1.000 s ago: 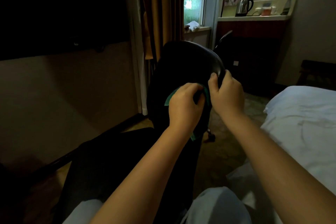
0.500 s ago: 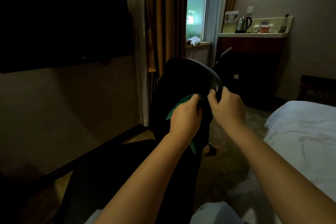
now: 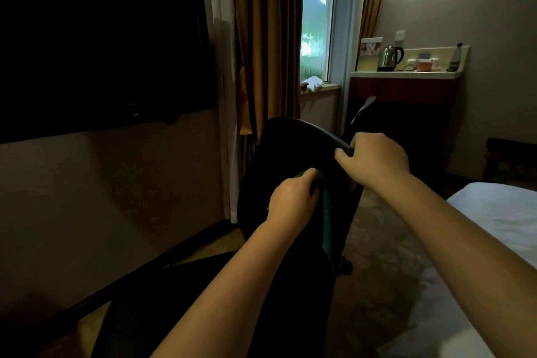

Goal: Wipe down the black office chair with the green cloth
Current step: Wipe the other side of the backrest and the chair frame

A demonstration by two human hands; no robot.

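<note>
The black office chair (image 3: 290, 148) stands in front of me with its curved backrest facing me. My left hand (image 3: 293, 200) grips the green cloth (image 3: 327, 212) and holds it against the middle of the backrest; a strip of cloth hangs down to the right of the hand. My right hand (image 3: 374, 158) grips the backrest's upper right edge, fingers curled over the rim. The chair's seat and base are lost in shadow below my arms.
A dark TV (image 3: 101, 46) hangs on the left wall. Curtains (image 3: 267, 38) and a window (image 3: 316, 14) are behind the chair. A counter (image 3: 406, 74) with a kettle (image 3: 390, 57) stands at the back right. A white bed (image 3: 499, 212) lies to the right.
My left hand has slid the cloth down the backrest. My right hand has shifted up and right along the top edge. The head camera has tilted up.
</note>
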